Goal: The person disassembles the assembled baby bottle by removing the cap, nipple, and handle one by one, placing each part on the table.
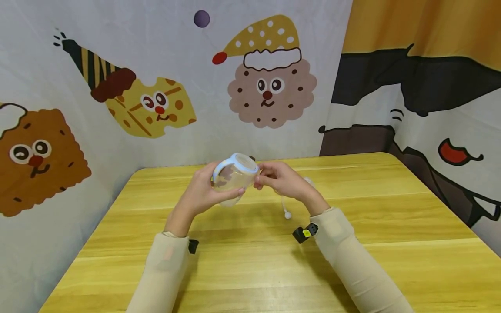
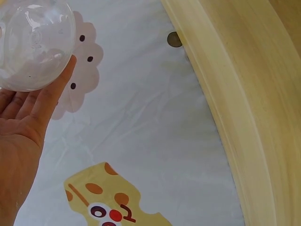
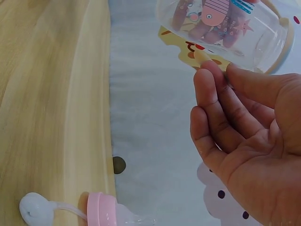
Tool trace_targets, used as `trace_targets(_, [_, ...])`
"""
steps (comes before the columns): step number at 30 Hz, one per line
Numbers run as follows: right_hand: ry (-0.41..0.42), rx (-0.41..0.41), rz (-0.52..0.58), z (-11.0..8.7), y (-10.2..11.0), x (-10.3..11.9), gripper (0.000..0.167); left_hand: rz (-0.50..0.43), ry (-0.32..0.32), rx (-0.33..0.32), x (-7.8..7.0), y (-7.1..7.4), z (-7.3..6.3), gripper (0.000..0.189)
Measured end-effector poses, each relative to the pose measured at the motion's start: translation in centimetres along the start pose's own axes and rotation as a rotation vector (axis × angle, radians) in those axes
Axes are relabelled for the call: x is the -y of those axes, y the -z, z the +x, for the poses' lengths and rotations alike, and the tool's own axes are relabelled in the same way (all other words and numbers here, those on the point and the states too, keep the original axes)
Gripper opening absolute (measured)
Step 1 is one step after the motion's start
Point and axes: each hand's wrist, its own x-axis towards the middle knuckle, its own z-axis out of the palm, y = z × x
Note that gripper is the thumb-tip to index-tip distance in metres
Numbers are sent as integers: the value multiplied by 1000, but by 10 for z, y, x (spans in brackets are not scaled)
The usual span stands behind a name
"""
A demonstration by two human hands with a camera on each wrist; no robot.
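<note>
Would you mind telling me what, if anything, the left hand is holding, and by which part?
The left hand holds the clear bottle around its body.

A clear, rounded plastic bottle (image 1: 239,177) with a pale-blue rim (image 1: 236,161) and a pale-blue curved handle (image 1: 219,166) is leaning at a tilt in the left hand (image 1: 201,188), its rimmed end facing upward. A printed pink fish (image 3: 215,12) and pink star (image 3: 243,26) are decorating its wall. Fingers behind are showing through the plastic. Its transparent round base (image 2: 35,42) is facing the left wrist camera.
</note>
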Motion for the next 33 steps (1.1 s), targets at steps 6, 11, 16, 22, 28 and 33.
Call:
trace_targets(6, [-4, -34, -5, -2, 2, 3, 22, -24, 37, 14, 0, 0, -1, 61])
trace_targets(11, [-8, -53, 16, -3, 6, 6, 17, -51, 40, 26, 1, 0, 0, 63])
trace_targets(16, [-27, -81, 42, -4, 12, 7, 20, -28, 50, 39, 2, 1, 1, 60])
trace_targets(22, [-30, -132, 83, -5, 19, 6, 24, 10, 68, 46, 3, 1, 1, 66])
trace_targets(28, [-26, -209, 82, -6, 25, 5, 24, 16, 66, 41, 3, 1, 1, 65])
trace_targets(33, [-38, -276, 68, -6, 29, 3, 22, 7, 64, 35, 3, 3, 1, 63])
